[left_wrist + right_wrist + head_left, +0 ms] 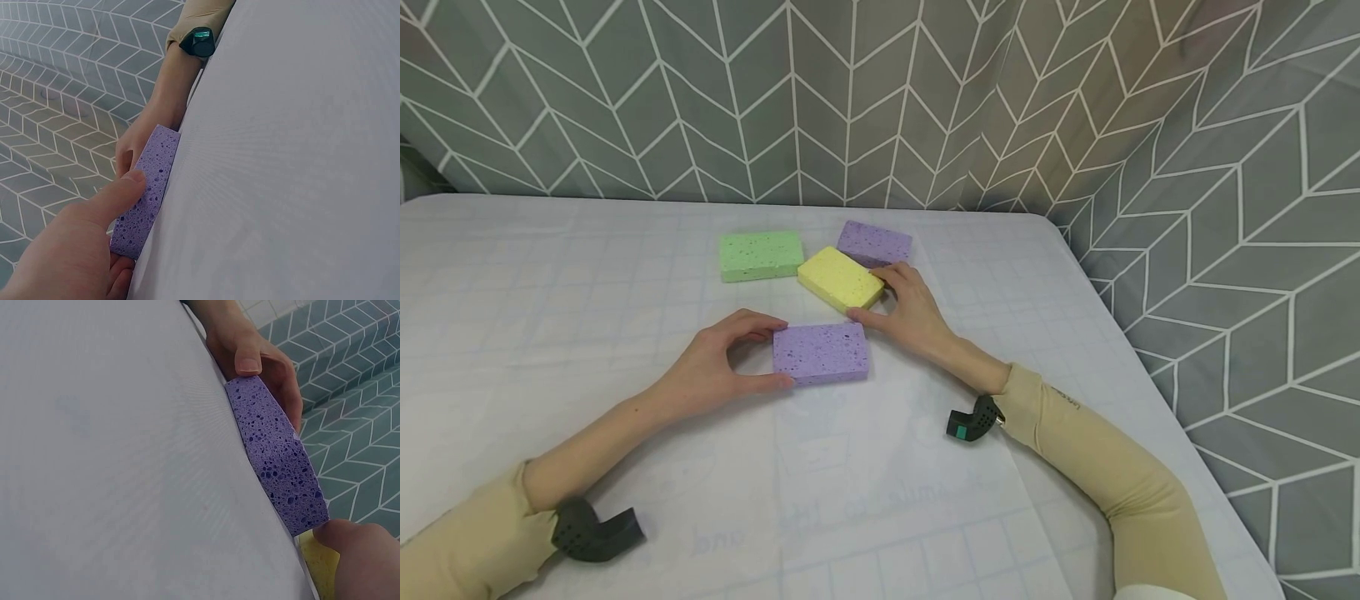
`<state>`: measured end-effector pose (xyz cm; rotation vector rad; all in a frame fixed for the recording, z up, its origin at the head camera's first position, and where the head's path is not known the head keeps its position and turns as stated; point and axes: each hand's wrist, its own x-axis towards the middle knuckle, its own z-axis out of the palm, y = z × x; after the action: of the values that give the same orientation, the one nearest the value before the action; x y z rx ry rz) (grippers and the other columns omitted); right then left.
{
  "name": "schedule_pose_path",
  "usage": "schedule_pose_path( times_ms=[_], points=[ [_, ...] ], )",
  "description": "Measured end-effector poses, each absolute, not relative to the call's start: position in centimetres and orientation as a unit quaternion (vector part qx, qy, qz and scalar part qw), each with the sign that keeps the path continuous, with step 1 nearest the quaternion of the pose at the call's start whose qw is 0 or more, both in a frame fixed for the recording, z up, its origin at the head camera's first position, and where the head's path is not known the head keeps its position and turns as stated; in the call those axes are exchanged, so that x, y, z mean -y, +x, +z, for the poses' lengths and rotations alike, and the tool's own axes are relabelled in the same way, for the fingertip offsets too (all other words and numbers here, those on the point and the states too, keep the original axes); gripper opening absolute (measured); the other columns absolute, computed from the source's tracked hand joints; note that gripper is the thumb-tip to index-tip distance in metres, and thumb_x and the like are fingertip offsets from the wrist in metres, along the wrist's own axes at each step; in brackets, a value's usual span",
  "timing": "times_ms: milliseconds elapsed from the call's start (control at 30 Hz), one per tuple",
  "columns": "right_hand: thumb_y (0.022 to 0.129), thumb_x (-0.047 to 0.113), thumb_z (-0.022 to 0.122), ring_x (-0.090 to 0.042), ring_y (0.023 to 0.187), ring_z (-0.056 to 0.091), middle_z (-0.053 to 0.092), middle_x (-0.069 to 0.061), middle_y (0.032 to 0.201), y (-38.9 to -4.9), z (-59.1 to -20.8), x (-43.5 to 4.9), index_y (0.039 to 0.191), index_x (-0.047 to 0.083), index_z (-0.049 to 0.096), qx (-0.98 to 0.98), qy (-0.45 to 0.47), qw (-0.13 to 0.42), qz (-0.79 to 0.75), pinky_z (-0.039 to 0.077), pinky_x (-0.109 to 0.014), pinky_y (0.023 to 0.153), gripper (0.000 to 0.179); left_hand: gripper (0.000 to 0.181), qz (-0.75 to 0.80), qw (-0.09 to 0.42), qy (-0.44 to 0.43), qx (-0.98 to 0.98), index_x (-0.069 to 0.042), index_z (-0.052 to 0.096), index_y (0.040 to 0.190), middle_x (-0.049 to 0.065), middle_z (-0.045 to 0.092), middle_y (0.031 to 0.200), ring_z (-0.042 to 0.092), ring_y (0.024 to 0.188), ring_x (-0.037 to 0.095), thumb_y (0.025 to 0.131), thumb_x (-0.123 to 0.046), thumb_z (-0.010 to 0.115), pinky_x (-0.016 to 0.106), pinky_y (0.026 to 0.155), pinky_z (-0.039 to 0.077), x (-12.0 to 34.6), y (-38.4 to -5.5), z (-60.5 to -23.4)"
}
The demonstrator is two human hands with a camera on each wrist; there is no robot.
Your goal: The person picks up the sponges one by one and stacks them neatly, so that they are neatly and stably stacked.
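Observation:
A purple sponge (820, 354) lies flat on the table. My left hand (718, 367) grips its left end, thumb along the near side and fingers at the far side; the left wrist view shows the thumb on the sponge's speckled side (147, 194). Just behind it, a yellow sponge (839, 279) lies at a slant. My right hand (913, 312) holds the yellow sponge by its right end, between thumb and fingers. In the right wrist view that thumb (350, 534) is close to the purple sponge's corner, with part of the yellow sponge (320, 565) below.
Behind the yellow sponge sits a second purple sponge (874, 242), very close to it. A green sponge (762, 256) lies to the left, near the yellow one's corner. A white cloth (587, 275) covers the table, and a patterned grey curtain (820, 100) hangs along its back and right.

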<state>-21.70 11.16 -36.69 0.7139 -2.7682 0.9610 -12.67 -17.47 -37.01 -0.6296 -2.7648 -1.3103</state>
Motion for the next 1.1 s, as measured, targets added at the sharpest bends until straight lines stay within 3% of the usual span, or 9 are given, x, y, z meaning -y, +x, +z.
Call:
schedule_pose_path(
  times_ms=[167,467,900,1100],
  points=[
    [0.083,0.041,0.081,-0.021,0.108,0.049,0.054,-0.010,0.123,-21.68,-36.67,-11.21,0.133,0.003,0.058,0.916,0.235,0.059,0.320,0.048,-0.036,0.093,0.067,0.065,-0.422,0.007,-0.199,0.885,-0.019,0.063,0.130,-0.005,0.062,0.125,0.060,0.116,0.015,0.074,-0.038,0.090,0.031,0.103,0.049,17.43,-12.67,-37.01],
    [0.085,0.040,0.079,-0.022,0.107,0.049,0.054,-0.010,0.123,-21.64,-36.71,-11.35,0.133,0.004,0.058,0.915,0.232,0.054,0.326,0.048,-0.037,0.093,0.065,0.066,-0.426,0.010,-0.201,0.882,-0.019,0.063,0.130,-0.007,0.061,0.126,0.060,0.116,0.014,0.073,-0.037,0.091,0.018,0.102,0.046,17.39,-12.59,-37.08],
    [0.085,0.040,0.078,-0.022,0.109,0.049,0.054,-0.010,0.124,-21.57,-36.77,-11.54,0.135,0.002,0.056,0.914,0.231,0.051,0.329,0.048,-0.038,0.095,0.066,0.065,-0.421,0.009,-0.201,0.884,-0.019,0.063,0.130,-0.006,0.062,0.124,0.060,0.115,0.015,0.074,-0.038,0.090,0.028,0.102,0.049,17.34,-12.49,-37.12],
    [0.086,0.039,0.077,-0.024,0.113,0.049,0.054,-0.010,0.126,-21.56,-36.78,-11.58,0.135,0.002,0.056,0.913,0.230,0.050,0.332,0.047,-0.039,0.099,0.065,0.067,-0.418,0.002,-0.201,0.886,-0.021,0.061,0.132,-0.008,0.060,0.125,0.058,0.116,0.013,0.074,-0.042,0.089,0.020,0.102,0.046,17.33,-12.48,-36.98]
  ],
)
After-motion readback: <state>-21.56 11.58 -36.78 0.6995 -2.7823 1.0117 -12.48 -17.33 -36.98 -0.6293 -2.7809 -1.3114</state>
